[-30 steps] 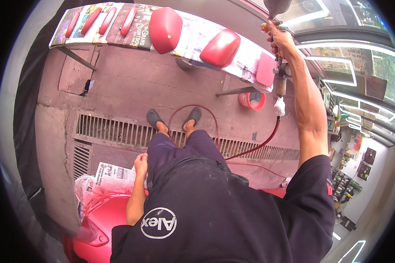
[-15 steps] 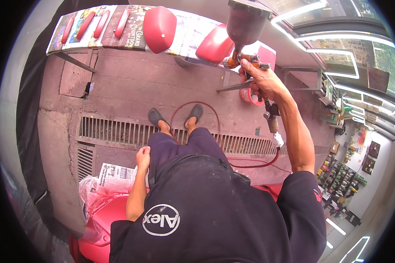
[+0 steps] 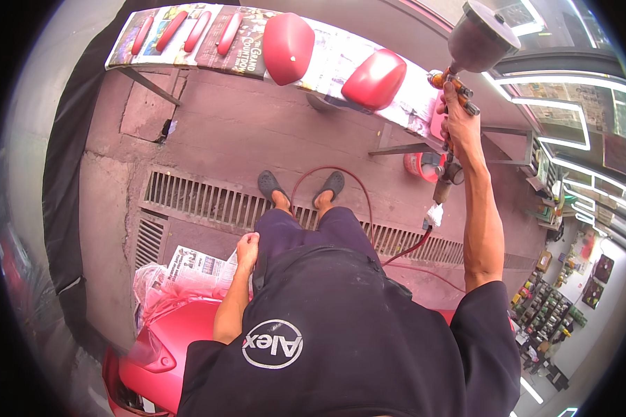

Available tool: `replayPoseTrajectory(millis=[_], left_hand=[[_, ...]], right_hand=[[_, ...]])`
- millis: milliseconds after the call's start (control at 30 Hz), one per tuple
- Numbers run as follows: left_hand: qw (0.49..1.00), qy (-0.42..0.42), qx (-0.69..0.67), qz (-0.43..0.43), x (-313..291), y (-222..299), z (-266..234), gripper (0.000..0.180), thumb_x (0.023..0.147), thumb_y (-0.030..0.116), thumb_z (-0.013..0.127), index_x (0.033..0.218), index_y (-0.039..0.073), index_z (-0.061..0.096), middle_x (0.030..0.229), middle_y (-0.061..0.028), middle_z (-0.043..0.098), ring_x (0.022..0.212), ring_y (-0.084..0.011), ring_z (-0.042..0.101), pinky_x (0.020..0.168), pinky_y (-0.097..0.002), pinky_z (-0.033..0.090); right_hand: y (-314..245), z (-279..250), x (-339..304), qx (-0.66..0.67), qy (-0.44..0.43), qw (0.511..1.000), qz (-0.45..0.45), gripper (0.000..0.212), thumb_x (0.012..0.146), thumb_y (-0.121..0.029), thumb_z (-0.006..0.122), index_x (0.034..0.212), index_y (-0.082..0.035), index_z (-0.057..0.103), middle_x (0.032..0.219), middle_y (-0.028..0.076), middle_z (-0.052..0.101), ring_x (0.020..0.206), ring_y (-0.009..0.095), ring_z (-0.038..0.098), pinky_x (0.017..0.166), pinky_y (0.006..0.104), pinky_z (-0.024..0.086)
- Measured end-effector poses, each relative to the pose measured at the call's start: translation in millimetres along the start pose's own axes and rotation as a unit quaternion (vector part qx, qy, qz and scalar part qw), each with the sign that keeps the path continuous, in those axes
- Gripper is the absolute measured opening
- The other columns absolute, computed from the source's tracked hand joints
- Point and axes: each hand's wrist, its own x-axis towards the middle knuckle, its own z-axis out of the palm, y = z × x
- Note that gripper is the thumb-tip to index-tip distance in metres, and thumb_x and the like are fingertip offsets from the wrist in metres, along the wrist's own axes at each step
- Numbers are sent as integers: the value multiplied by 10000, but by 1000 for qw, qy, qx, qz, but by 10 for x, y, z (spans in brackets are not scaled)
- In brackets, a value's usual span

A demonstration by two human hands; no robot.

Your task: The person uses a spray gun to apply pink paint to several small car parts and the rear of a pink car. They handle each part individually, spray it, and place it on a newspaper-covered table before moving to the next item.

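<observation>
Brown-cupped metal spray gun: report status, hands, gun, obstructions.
Right hand gripping brown-cupped metal spray gun, held out ahead. Left hand loosely closed beside dark shorts. Thin red hose looped near dark slip-on shoes.

Smooth paper covers the bench [image 3: 149,85], under glossy red panels [image 3: 374,80]. By the bench's right end, the spray gun [image 3: 458,84] is worn metal, its cup [image 3: 481,42] dull. Below the bench, the bucket [image 3: 416,167] looks plastic, the floor [image 3: 243,125] rough, matt concrete.
</observation>
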Motion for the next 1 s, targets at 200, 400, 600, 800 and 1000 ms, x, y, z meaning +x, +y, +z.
replayPoseTrajectory(millis=[200, 400, 600, 800, 1000], left_hand=[[1000, -2, -15, -3, -42, 118, -28, 426, 985, 366, 674, 1198, -1, 714, 1112, -147, 753, 1053, -244, 696, 937, -365, 521], [1000, 14, -18, 3, 119, -210, -53, 443, 980, 386, 677, 1170, -11, 724, 1086, -165, 760, 1034, -250, 708, 930, -373, 528], [1000, 20, 12, 2, 110, -18, -286, 440, 978, 390, 676, 1160, -7, 730, 1088, -170, 764, 1033, -269, 719, 931, -382, 534], [1000, 20, -11, -15, 235, -63, -486, 463, 968, 424, 667, 1177, 15, 726, 1111, -171, 761, 1067, -288, 717, 950, -389, 535], [998, 0, -53, -14, 389, -238, -718, 455, 971, 415, 670, 1173, 11, 723, 1120, -184, 759, 1066, -299, 719, 946, -397, 537]], right_hand=[[453, 400, -415, -33, 7, 999, -19, 553, 1040, -492, 623, 1377, -53, 628, 928, 59, 676, 677, 64, 495, 611, 254, 418], [1101, 1008, -783, -85, 111, 979, -150, 309, 1075, -280, 620, 1189, 6, 640, 960, 117, 681, 850, 171, 558, 778, 330, 494], [1224, 1461, -1237, -85, -8, 990, -109, 344, 1079, -325, 607, 1037, 16, 619, 779, 102, 546, 756, 163, 470, 724, 331, 456], [1802, 1597, -1527, -138, -120, 967, -180, 224, 1025, -214, 640, 1096, -3, 657, 910, 131, 703, 801, 244, 635, 799, 353, 514], [2790, 1695, -1593, -123, -239, 941, -205, 209, 983, -148, 596, 1153, -40, 649, 1047, 106, 692, 979, 240, 634, 874, 369, 519]])
